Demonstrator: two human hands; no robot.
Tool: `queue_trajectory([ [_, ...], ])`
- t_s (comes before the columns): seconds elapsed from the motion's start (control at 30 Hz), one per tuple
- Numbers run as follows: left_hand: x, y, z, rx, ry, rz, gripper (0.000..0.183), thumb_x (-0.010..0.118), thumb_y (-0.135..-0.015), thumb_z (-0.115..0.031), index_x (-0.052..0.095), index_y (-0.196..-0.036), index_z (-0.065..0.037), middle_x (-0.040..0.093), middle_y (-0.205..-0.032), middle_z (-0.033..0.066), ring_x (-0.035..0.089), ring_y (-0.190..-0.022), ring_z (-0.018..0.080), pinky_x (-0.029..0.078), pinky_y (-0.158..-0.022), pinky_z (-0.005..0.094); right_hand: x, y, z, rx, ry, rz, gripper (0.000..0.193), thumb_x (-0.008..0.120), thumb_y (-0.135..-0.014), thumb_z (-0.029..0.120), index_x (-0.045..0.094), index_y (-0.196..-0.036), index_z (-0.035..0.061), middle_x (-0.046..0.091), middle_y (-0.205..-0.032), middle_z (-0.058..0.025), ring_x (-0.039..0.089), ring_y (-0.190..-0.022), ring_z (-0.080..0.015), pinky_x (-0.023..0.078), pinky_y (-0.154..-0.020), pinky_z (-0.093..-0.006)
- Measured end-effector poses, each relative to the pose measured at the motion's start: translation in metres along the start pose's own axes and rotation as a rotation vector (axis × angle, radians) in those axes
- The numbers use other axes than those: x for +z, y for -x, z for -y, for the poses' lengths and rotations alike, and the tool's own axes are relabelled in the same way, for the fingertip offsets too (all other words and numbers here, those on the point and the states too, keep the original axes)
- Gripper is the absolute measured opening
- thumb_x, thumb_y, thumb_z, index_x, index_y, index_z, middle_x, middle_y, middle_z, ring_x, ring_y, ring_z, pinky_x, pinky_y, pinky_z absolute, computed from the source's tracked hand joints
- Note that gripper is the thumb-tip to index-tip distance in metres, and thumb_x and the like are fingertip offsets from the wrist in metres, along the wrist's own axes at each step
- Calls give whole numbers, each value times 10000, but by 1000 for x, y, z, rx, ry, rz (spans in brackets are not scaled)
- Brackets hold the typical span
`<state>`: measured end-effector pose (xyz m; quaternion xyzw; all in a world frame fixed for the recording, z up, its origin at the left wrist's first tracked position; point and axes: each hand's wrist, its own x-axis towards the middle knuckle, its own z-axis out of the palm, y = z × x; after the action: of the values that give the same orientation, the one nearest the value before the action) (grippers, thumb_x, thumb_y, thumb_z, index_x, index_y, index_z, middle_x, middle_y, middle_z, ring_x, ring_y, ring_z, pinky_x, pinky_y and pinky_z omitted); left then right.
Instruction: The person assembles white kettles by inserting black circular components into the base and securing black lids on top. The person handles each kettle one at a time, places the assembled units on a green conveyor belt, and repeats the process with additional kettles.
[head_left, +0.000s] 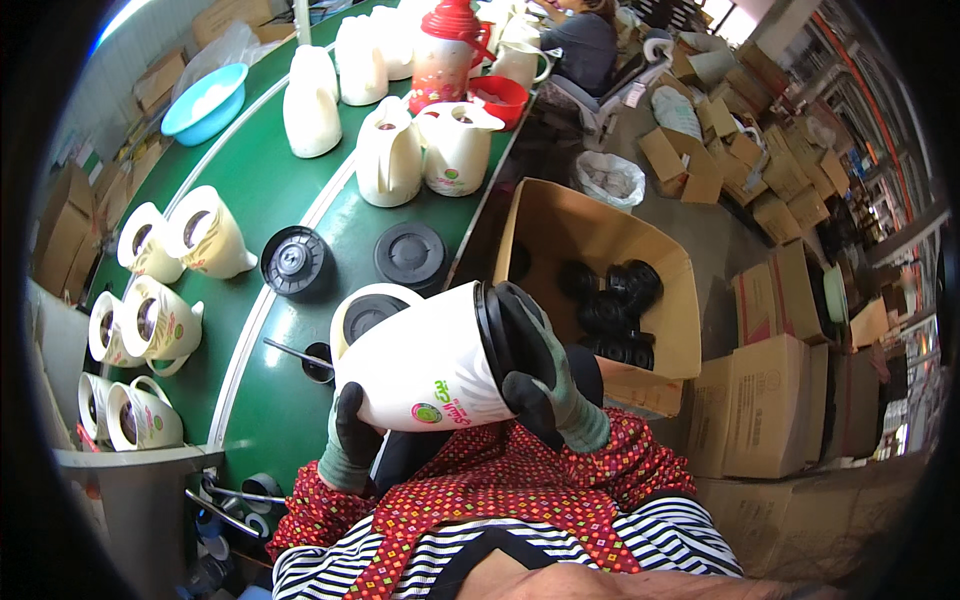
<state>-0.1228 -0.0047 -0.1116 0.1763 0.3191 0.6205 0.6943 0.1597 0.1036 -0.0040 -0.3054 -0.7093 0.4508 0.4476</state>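
Observation:
I hold a white vacuum jug (415, 365) tipped on its side above my lap, its handle up and its base facing right. My gloved left hand (352, 437) is closed on the lower side of the jug's left end. At the other end, my gloved right hand (550, 375) wraps round the black base piece (494, 335). The right palm hides part of that base. Just beyond the jug, black round parts (410, 254) and a ridged black cap (296, 261) lie on the green table. A thin rod (300, 352) rests by a small dark cup-shaped part (318, 363).
An open carton (640, 375) of black round parts stands to my right. More white jugs (211, 232) line the table's left side and far end, near a red flask (443, 60) and a blue basin (206, 104). A seated person (585, 45) is at the far end. Cartons (765, 400) are stacked at right.

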Motion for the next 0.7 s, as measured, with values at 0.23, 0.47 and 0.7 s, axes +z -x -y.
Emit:
queue_trajectory([
  [0.23, 5, -13, 8, 156, -145, 184, 987, 781, -924, -523, 312, -1648, -43, 484, -1614, 201, 512, -1466, 366, 409, -1215, 534, -32, -2, 14, -418, 272, 9, 1029, 796, -844, 636, 483, -1605, 18, 381, -1657, -306, 385, -1517, -488, 305, -1238, -589],
  [0.47, 22, -4, 23, 118, 144, 331, 958, 826, -951, -261, 217, -1669, -82, 445, -1637, 203, 494, -1489, 348, 421, -1222, 528, -61, -4, 43, -366, 400, -97, 1070, 837, -802, 684, 520, -1571, 10, 433, -1629, -291, 473, -1462, -474, 396, -1197, -561],
  [0.7, 33, 1, 14, 77, 104, 370, 1107, 886, -897, -312, 148, -1685, -68, 385, -1661, 222, 498, -1486, 356, 429, -1212, 540, -50, 10, 34, -383, 390, 19, 1106, 837, -787, 674, 490, -1597, 6, 405, -1645, -304, 423, -1492, -481, 340, -1224, -593],
])
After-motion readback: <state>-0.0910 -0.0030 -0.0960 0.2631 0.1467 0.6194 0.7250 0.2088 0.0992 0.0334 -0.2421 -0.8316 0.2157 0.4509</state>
